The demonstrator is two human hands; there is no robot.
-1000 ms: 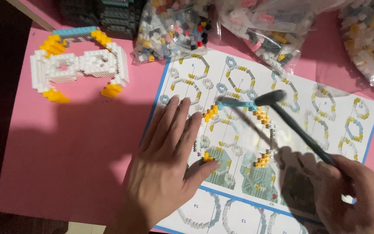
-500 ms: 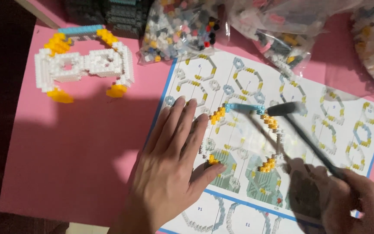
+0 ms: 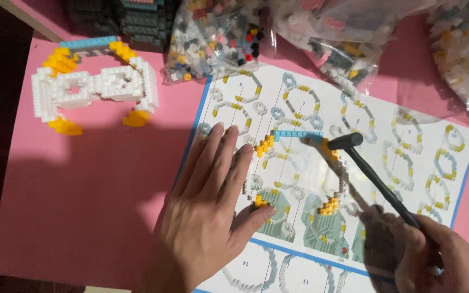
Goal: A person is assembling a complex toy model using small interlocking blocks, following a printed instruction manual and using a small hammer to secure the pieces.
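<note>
Brick ring (image 3: 299, 173) lies half-built on the instruction sheet (image 3: 408, 157), left hand (image 3: 213, 217) flat and open beside it, right hand (image 3: 441, 260) closed around a small black hammer (image 3: 375, 179); bagged bricks (image 3: 218, 38) remain.

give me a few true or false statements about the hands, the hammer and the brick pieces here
1. The right hand grips a small black hammer. True.
2. The left hand is lifted clear of the instruction sheet. False: it lies flat on it.
3. The hammer head sits at the blue brick strip. True.
4. The white and yellow brick model lies on the sheet. False: it lies on the pink mat, to the sheet's left.
5. The bags of bricks lie beyond the sheet. True.
</note>
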